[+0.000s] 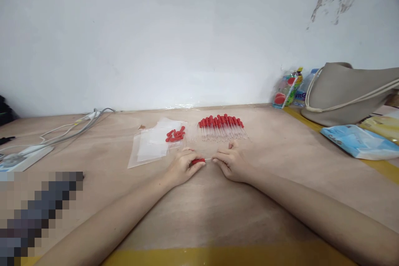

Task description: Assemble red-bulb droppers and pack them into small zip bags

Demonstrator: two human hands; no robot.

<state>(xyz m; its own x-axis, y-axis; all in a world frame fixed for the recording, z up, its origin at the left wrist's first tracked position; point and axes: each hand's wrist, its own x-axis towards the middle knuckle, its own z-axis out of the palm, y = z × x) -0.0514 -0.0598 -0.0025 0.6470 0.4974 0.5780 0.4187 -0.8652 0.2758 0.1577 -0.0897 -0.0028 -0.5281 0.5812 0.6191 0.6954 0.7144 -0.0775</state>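
My left hand [181,167] is closed on a red rubber bulb [198,161], which shows between thumb and fingers. A thin clear pipette tube [208,159] runs from the bulb's end into the pinched fingertips of my right hand [234,163]. How deep the tube sits in the bulb cannot be made out. Just beyond my hands lies a row of clear pipettes with red bulbs [222,122], bulbs toward the wall. At the row's left end are several bare tubes [192,133]. A small heap of loose red bulbs [176,136] rests left of those.
Flat clear plastic bags [149,148] lie left of the loose bulbs. Cables [77,126] and a power strip [29,158] are at far left. On the right are drink bottles [285,89], a grey bag [349,91] and a blue packet [358,141]. A wall [187,41] bounds the wooden table [174,220].
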